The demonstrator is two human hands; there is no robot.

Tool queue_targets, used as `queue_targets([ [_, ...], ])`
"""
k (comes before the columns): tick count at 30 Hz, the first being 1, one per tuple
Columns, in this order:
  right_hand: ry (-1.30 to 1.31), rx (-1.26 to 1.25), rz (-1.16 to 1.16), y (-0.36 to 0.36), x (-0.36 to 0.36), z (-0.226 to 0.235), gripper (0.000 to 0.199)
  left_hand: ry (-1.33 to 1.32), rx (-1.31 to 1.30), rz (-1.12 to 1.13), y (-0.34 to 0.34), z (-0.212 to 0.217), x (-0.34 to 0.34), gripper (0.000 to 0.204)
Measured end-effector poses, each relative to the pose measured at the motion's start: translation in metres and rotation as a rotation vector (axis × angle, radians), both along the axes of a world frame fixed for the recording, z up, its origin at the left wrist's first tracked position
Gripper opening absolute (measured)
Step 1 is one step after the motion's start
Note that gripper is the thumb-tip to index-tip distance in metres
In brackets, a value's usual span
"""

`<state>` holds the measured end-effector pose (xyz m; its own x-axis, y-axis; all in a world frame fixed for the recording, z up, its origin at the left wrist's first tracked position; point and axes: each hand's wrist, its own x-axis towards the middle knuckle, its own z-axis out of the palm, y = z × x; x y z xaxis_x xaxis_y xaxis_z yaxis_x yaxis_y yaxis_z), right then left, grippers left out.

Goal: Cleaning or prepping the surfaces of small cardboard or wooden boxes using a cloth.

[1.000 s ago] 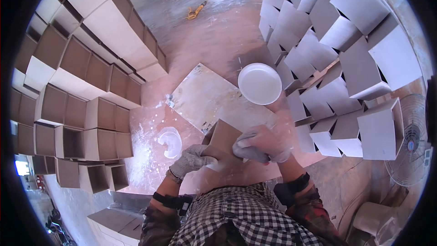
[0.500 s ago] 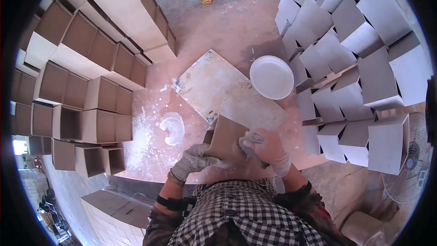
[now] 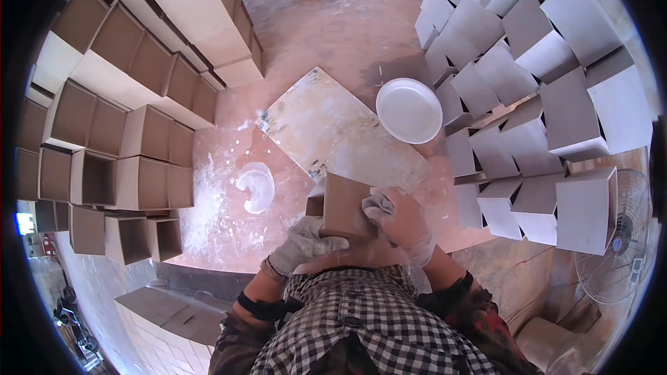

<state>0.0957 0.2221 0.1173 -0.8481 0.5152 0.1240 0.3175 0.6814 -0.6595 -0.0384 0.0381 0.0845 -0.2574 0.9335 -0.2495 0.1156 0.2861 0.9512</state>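
- Left hand [image 3: 306, 243]: in a grey knit glove, fingers curled under the near edge of a brown cardboard box [image 3: 345, 205], bearing it from below and from the person's left.
- Right hand [image 3: 401, 226]: in a thin pale glove, closed around a crumpled rag [image 3: 379, 203] and pressed to the box's right side.
- Brown cardboard box: held close before the person's chest, tilted, above the pink floor [image 3: 333, 35] and just at the near corner of the flat board [image 3: 333, 128].
- Flat board: pale, smeared, lying on the floor; a white round bowl [image 3: 408, 110] rests at its far right corner.
- White powdery smear [image 3: 256, 187]: on the floor to the left of the box.
- Stacked boxes: brown open ones [image 3: 125, 139] at left, pale ones [image 3: 549, 76] at right.
- Handling judgement: the left hand should keep firm support while the rag passes evenly, with light pressure so thin walls do not buckle.
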Motion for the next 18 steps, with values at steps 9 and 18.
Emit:
queue_targets([
  [9,-0.260,-0.502,0.075,0.018,-0.021,0.020,0.022,0.538,0.033,-0.216,0.009,-0.013,-0.001,0.031],
  [18,-0.151,-0.074,0.023,-0.012,0.000,-0.009,0.027,0.460,0.191,-0.015,0.001,-0.011,0.000,0.027],
])
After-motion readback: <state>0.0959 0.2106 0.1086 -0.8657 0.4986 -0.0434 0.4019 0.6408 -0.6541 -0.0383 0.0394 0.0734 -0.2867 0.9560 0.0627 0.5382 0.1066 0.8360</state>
